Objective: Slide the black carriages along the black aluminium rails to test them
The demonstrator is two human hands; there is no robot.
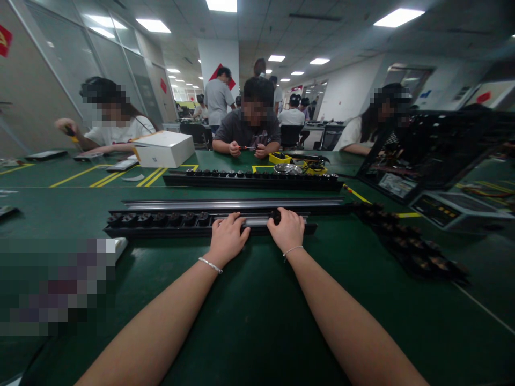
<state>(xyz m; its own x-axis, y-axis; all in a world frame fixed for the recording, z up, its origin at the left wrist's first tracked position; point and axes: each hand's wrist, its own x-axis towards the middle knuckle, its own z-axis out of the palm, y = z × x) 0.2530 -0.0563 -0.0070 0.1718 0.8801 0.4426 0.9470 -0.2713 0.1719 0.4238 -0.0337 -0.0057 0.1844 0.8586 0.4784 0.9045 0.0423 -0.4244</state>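
Note:
A long black rail [189, 231] with a shiny metal channel lies across the green table in front of me. Several black round socket-like modules [145, 219] sit in a row along its left part. My left hand [228, 240] grips the rail just right of that row, fingers over the top and thumb toward the near side. Farther right, my right hand [288, 231] pinches a single black round module [276, 216] at the channel. The underside of this module is hidden by my fingers.
Behind lie a second rail [233, 205] and a rail filled with modules [253, 182]. Loose black modules [414, 241] spread to the right, near a grey device [438, 210]. A white box [164, 150] stands back left. A person opposite [247, 126] holds a red-handled tool.

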